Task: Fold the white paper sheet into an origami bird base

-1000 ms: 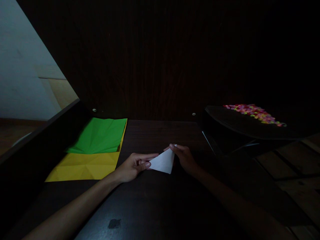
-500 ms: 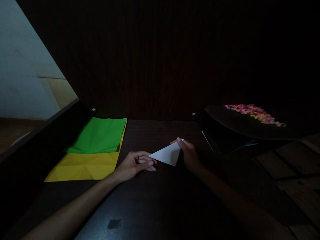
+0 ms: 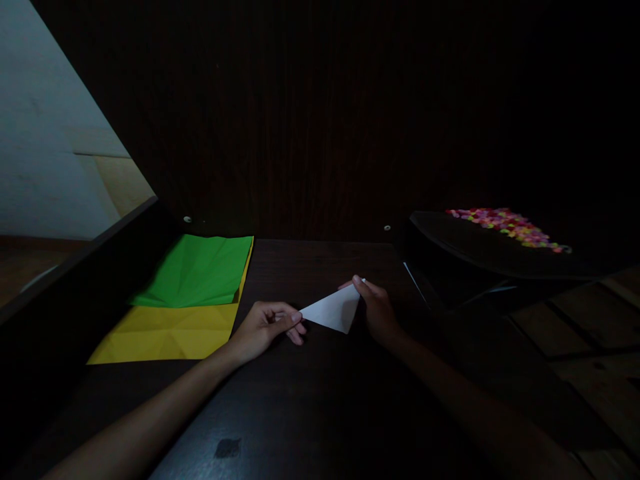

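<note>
Left hand (image 3: 265, 325) pinching left tip of white paper triangle (image 3: 334, 311); right hand (image 3: 376, 308) pinching its top right corner. I see triangle held low over dark table (image 3: 310, 400), centre. I judge risk: uneven pull skews crease or tears tip; dim light hides edge alignment. Green sheet (image 3: 197, 270) on yellow sheet (image 3: 165, 333) lies left, apart.

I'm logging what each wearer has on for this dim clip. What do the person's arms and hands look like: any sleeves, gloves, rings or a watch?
Both forearms are bare right up to the bottom edge of the picture, with no sleeve showing. The left hand and the right hand wear no gloves. No ring, watch or bracelet can be seen, though the dim light could hide small items, above all on the darker right arm.
</note>
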A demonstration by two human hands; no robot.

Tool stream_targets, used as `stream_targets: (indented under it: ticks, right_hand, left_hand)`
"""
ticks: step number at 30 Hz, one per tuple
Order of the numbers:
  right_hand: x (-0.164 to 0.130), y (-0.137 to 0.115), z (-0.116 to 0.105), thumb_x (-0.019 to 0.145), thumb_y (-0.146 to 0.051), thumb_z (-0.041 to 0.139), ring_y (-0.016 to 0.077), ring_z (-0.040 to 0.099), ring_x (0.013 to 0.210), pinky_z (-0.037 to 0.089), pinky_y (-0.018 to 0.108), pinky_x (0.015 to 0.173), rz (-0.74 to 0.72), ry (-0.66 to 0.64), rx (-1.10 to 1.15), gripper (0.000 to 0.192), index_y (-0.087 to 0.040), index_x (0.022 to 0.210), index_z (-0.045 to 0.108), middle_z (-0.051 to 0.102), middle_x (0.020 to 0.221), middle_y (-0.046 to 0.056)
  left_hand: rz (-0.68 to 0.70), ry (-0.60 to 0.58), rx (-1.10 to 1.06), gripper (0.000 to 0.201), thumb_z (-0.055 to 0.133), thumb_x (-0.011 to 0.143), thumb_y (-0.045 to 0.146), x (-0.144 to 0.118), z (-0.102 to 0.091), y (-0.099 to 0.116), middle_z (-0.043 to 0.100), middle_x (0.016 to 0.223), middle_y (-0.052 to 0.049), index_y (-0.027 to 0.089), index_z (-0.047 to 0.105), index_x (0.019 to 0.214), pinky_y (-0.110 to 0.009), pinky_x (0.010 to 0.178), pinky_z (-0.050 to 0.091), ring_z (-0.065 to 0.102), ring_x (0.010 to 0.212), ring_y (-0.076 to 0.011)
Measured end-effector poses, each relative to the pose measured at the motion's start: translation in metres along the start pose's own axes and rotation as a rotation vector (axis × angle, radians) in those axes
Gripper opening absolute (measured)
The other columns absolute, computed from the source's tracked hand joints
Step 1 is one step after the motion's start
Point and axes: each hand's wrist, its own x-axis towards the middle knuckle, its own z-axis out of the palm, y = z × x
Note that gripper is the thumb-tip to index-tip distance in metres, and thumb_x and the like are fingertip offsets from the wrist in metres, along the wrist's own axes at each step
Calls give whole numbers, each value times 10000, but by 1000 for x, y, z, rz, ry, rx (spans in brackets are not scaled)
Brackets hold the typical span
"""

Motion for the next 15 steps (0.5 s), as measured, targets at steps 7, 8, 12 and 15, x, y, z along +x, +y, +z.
stream_targets:
  ticks: [7,8,12,15]
  right_hand:
    - [1,3,-2,840,-584,534,189,599,575,432,276,496,-7,6,-2,474,-167,737,733,692,666,57]
    - [1,2,-1,839,-581,536,190,603,581,439,278,516,-15,15,-12,475,-164,730,735,695,667,59]
    - [0,0,-1,843,-571,526,186,606,588,443,282,561,-46,42,-49,480,-158,733,746,703,671,56]
    - [0,1,-1,859,-559,513,185,611,605,439,279,577,-58,46,-65,477,-162,747,752,705,679,50]
  left_hand:
    - [7,-38,8,319,700,818,411,-2,1,2,728,704,-68,98,690,763,-256,584,521,680,559,-152]
    - [11,-41,14,319,699,820,410,-2,1,2,729,702,-68,97,691,761,-254,585,519,681,560,-152]
    - [18,-39,31,321,695,822,408,-2,1,2,730,697,-68,95,694,756,-252,576,514,682,552,-152]
    - [14,-30,18,308,698,820,397,-2,0,1,731,690,-65,97,696,750,-246,569,512,682,544,-149]
